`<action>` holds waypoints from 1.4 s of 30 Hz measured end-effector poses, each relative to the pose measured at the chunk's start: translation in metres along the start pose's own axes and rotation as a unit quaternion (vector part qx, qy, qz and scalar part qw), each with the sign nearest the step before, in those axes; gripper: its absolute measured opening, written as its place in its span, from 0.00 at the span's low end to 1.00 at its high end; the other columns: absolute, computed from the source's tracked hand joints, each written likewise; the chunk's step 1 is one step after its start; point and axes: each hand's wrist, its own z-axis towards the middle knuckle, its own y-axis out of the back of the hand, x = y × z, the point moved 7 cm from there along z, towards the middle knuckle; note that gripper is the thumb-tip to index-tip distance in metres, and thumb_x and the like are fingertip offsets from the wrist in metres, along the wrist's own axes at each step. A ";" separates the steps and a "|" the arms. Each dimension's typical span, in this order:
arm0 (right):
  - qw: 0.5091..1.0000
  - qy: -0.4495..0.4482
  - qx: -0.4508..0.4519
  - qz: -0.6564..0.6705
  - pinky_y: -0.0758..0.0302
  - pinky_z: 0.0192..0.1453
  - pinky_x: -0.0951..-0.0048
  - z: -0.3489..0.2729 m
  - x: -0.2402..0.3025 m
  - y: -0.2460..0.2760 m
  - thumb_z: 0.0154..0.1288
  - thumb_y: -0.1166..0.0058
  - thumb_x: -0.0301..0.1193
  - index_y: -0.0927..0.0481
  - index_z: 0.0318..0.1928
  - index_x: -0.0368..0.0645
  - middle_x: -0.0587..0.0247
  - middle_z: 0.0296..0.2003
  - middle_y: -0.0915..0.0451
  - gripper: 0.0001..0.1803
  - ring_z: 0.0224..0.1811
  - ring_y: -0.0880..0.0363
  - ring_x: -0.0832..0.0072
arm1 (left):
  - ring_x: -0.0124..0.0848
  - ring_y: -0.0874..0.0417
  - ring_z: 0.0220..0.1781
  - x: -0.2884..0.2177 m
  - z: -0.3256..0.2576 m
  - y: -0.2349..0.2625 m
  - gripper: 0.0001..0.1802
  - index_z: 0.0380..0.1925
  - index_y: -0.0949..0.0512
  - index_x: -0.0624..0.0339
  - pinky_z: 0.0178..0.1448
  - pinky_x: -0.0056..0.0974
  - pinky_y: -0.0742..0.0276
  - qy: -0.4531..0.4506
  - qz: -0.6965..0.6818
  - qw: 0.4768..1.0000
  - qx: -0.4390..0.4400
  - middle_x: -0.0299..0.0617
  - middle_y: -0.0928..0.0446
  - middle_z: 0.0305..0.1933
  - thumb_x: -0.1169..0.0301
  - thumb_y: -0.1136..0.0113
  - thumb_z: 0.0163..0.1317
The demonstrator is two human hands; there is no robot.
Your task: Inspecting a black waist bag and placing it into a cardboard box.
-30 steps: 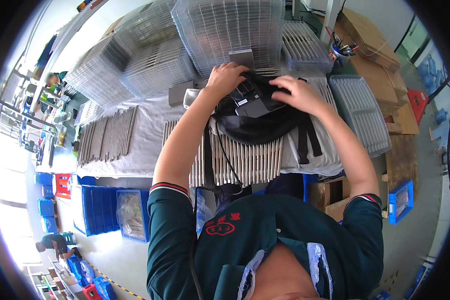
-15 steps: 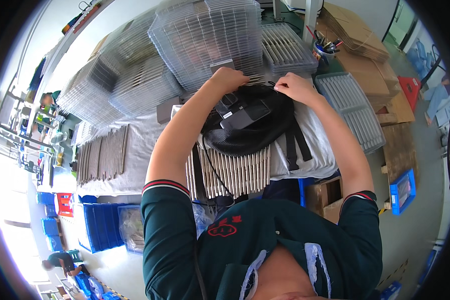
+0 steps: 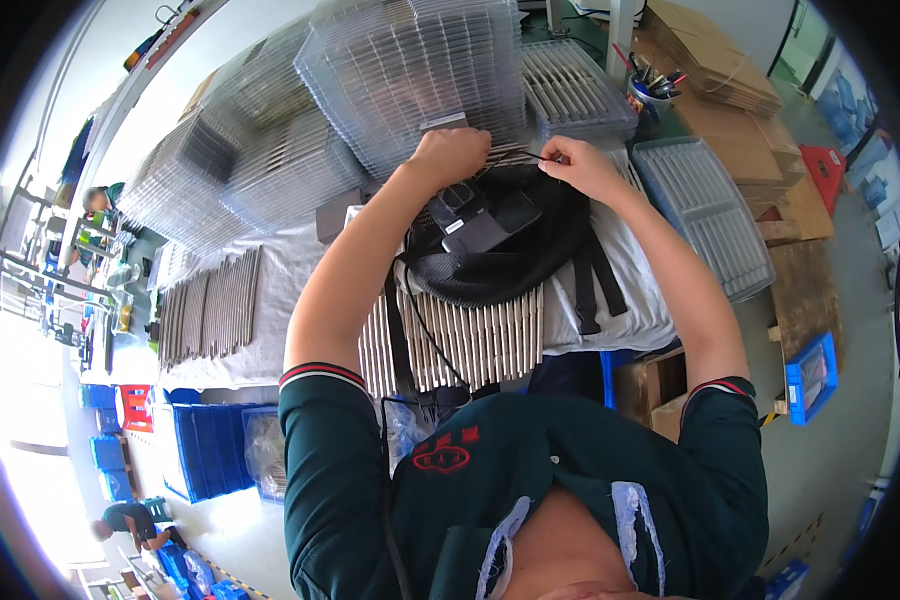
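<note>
black bag (image 3: 545, 245) across metal rods (image 3: 482, 345)

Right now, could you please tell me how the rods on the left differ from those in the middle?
The left rods look dull and dark; the middle rods look bright and shiny. The left rods lie uncovered, while the black bag hides part of the middle rods. Both sets are slim and laid side by side.
</note>
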 end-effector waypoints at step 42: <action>0.904 0.066 0.088 -0.413 0.28 0.40 0.64 0.015 0.024 -0.023 0.47 0.43 0.31 0.24 0.34 0.46 0.60 0.31 0.23 0.11 0.39 0.24 0.65 | 0.36 0.26 0.44 0.039 -0.040 -0.033 0.13 0.35 0.28 0.51 0.44 0.41 0.29 0.061 0.080 0.990 -0.100 0.37 0.28 0.35 0.65 0.40 0.48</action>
